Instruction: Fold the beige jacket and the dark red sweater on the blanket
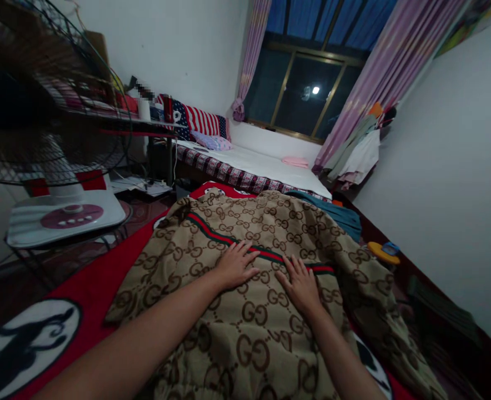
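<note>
A tan jacket (254, 311) with a brown interlocking-G pattern lies spread on a red blanket (91, 278). Across its upper part runs a green and red stripe (216, 235). My left hand (236, 265) rests flat on the cloth, fingers spread over the stripe. To its right, my right hand (300, 282) also lies palm down at the stripe, its fingers apart. Neither hand grips the cloth. One sleeve reaches out to the left, and the other hangs down the right side.
A fan (54, 105) stands close on the left, above a white base (66, 216). Beyond the jacket is a second bed (262, 161) below a window. On the right edge lie a teal cloth (332, 214) and a yellow round object (382, 253).
</note>
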Tool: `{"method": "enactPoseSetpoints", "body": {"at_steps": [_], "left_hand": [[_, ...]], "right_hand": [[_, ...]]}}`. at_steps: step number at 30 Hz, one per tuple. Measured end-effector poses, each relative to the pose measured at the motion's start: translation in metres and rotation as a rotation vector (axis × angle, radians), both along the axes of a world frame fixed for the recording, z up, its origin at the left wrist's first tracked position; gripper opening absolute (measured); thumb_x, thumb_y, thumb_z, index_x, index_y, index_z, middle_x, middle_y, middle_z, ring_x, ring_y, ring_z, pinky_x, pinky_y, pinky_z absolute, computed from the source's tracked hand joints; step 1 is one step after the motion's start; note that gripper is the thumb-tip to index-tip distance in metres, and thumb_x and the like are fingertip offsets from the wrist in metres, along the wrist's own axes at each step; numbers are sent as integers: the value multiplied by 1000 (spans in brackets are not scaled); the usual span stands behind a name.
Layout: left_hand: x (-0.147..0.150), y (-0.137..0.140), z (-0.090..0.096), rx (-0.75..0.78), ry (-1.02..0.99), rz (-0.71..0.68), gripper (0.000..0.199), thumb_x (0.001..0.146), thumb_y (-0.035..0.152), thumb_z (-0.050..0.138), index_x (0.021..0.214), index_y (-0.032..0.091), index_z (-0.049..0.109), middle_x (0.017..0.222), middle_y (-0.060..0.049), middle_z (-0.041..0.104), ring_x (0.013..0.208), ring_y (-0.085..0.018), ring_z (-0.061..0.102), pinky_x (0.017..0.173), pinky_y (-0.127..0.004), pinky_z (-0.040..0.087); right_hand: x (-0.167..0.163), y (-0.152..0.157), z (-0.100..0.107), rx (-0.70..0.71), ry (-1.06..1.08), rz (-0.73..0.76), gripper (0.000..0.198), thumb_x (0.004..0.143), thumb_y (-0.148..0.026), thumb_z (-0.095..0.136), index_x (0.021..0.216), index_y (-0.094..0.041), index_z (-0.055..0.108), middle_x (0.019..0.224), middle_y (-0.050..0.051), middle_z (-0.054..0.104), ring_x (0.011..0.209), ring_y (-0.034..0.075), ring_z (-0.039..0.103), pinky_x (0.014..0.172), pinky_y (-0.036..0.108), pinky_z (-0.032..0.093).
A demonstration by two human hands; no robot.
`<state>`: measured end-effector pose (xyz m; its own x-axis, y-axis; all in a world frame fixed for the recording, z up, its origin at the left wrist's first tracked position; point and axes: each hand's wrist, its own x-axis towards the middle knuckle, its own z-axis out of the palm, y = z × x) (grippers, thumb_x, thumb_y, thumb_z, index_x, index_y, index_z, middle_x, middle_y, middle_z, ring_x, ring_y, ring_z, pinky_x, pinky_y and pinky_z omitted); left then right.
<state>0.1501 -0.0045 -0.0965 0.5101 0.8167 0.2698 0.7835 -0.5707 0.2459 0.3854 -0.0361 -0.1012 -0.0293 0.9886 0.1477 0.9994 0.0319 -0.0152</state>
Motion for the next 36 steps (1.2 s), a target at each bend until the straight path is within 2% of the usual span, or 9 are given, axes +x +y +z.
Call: {"method": "enactPoseSetpoints", "body": {"at_steps": [4, 7, 11, 16, 21, 25, 28, 32, 36], "left_hand": [[-3, 2, 2, -19, -69, -24, 56, 89, 51, 52, 138, 22, 51, 151, -12, 39, 141, -30, 32, 115, -49, 26], [-10, 8, 7, -52, -201, -37, 52, 87, 39, 59, 134, 17, 54, 141, -11, 52, 131, -24, 46, 111, -38, 35], [-29, 28, 30, -22, -291, 96, 48, 84, 30, 60, 130, 15, 57, 127, -11, 63, 117, -22, 58, 102, -32, 44], [-56, 73, 56, 83, -158, 218, 42, 89, 33, 52, 127, 16, 60, 129, -10, 62, 120, -21, 55, 105, -31, 40], [-67, 107, 36, -19, 38, 380, 63, 91, 56, 41, 143, 21, 43, 152, -12, 36, 141, -33, 30, 113, -50, 25], [-71, 117, 10, -100, 164, 455, 67, 92, 62, 32, 147, 25, 37, 157, -11, 26, 145, -33, 17, 115, -49, 14], [-71, 120, 4, -112, 204, 447, 67, 93, 62, 28, 149, 25, 34, 158, -11, 22, 146, -33, 14, 116, -48, 11], [-69, 106, 6, -103, 248, 413, 66, 96, 56, 24, 150, 19, 31, 158, -14, 22, 146, -32, 15, 116, -47, 10], [-73, 65, 3, -55, 282, 268, 65, 97, 54, 25, 150, 18, 29, 158, -14, 21, 146, -29, 18, 117, -42, 13]], "right_hand": [[6, 2, -4, 25, 8, 2, 61, 94, -55, 36, 148, -27, 34, 156, 6, 28, 144, 27, 22, 114, 53, 20], [7, 2, -3, 50, 25, 10, 58, 94, -53, 37, 146, -26, 38, 155, 6, 31, 143, 26, 26, 114, 51, 22], [8, 2, -7, 86, 34, 23, 57, 94, -52, 38, 145, -25, 41, 153, 6, 35, 142, 26, 28, 114, 51, 24], [7, 0, -9, 126, 24, 35, 57, 95, -52, 37, 144, -23, 42, 152, 8, 36, 142, 26, 29, 113, 50, 25], [7, 0, -8, 110, 33, 30, 58, 95, -53, 36, 145, -24, 41, 153, 7, 35, 142, 27, 28, 113, 51, 24], [7, 0, -7, 92, 44, 23, 58, 95, -53, 37, 145, -26, 40, 154, 5, 34, 143, 26, 27, 114, 50, 24], [6, -1, -5, 81, 58, 15, 57, 95, -53, 38, 145, -26, 40, 154, 5, 33, 143, 25, 27, 114, 49, 23], [6, -2, -2, 64, 79, 22, 56, 95, -52, 39, 145, -26, 41, 154, 5, 33, 143, 24, 27, 115, 49, 23], [7, -2, -3, 54, 81, 25, 56, 95, -51, 39, 145, -26, 41, 154, 5, 33, 143, 24, 26, 115, 49, 23]]}}
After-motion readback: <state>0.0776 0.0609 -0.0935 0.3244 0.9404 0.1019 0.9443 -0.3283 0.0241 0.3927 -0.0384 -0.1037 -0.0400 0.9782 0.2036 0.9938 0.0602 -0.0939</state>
